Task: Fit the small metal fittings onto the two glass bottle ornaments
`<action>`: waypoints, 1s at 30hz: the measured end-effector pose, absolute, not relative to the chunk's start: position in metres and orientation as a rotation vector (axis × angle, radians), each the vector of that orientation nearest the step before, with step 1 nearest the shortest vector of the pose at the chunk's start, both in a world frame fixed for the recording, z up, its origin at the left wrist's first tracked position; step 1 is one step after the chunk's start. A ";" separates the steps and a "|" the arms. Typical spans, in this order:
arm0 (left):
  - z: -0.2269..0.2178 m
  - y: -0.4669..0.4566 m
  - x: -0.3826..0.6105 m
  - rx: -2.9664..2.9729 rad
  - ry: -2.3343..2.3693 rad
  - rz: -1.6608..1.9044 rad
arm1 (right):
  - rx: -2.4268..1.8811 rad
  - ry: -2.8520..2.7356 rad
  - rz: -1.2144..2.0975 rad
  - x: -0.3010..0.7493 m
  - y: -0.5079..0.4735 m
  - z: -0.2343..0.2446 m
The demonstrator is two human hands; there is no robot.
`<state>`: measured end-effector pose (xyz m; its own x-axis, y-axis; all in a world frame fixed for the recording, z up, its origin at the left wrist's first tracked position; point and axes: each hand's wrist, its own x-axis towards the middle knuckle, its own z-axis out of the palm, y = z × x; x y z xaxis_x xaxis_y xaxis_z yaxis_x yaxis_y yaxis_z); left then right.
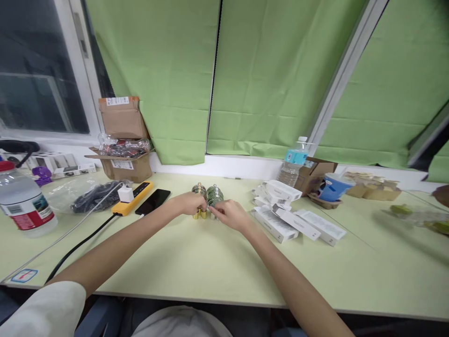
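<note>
Two small groups of shiny metal pieces stand side by side on the table, gold-coloured pieces (199,188) on the left and silver-coloured pieces (213,194) on the right. Both groups have pointed, knobbed tops, and their exact kind is unclear. My left hand (192,204) is closed in front of the gold group, fingertips down by its short gold cylinders. Against the silver group rests my right hand (230,214), with thumb and forefinger pinched together. Fingers cover the lower parts of both groups, so whatever is pinched is hidden.
To the right lie several white boxes (277,222), a water bottle (293,161) and a blue cup (335,187). On the left are a black phone (153,201), a yellow power strip (131,199), a cardboard box (131,169) and a large bottle (26,206). Cables cross the left side.
</note>
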<state>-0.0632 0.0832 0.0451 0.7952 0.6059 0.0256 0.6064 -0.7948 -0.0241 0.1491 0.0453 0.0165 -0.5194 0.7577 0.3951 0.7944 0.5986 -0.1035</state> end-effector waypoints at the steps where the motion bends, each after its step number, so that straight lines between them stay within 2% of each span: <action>1: 0.045 0.085 -0.063 -2.953 -0.985 -0.023 | -1.248 -2.428 -0.128 0.149 0.046 0.017; 8: 0.045 0.090 -0.061 -3.031 -0.982 -0.021 | -1.256 -2.434 -0.125 0.149 0.047 0.016; 20: 0.037 0.091 -0.066 -3.108 -0.975 -0.224 | -1.251 -2.456 -0.107 0.150 0.047 0.017; 30: 0.058 0.050 -0.072 -2.909 -1.388 -0.557 | -1.252 -2.419 -0.139 0.153 0.047 0.019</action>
